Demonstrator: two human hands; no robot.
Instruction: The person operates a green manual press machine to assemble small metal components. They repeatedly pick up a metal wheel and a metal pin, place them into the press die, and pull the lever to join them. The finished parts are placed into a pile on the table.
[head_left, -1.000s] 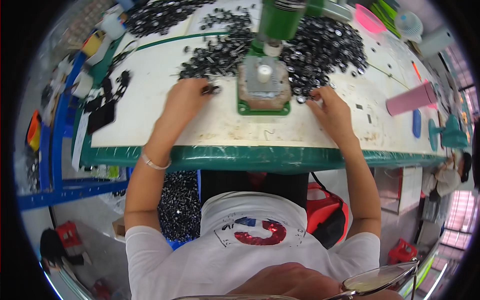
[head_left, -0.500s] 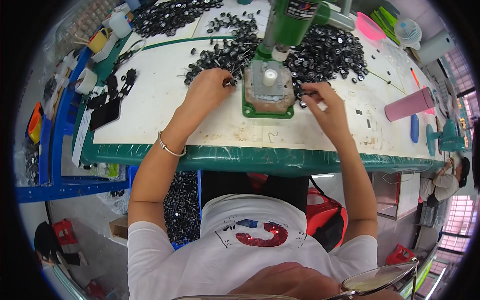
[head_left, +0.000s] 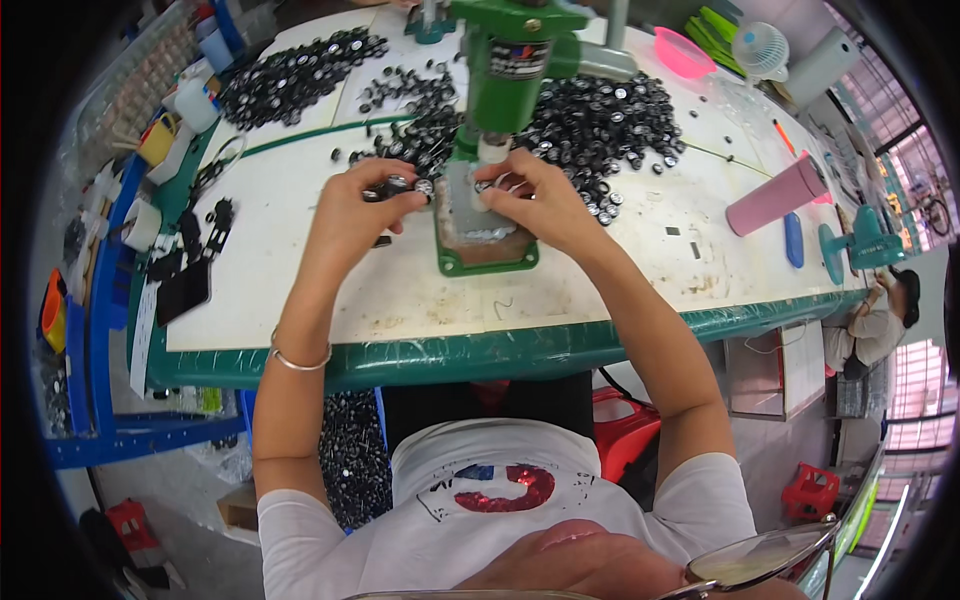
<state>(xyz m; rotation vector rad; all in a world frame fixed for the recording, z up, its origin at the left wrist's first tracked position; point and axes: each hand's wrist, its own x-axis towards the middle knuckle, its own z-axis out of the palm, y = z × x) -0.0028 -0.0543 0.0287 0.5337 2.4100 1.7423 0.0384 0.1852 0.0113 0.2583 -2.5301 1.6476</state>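
Pinching a small round part between thumb and fingers, your right hand was right in there, over the metal plate of the green press! Your left hand gripped several black round pieces just left of that plate, while a dark heap lay behind on the white tabletop.
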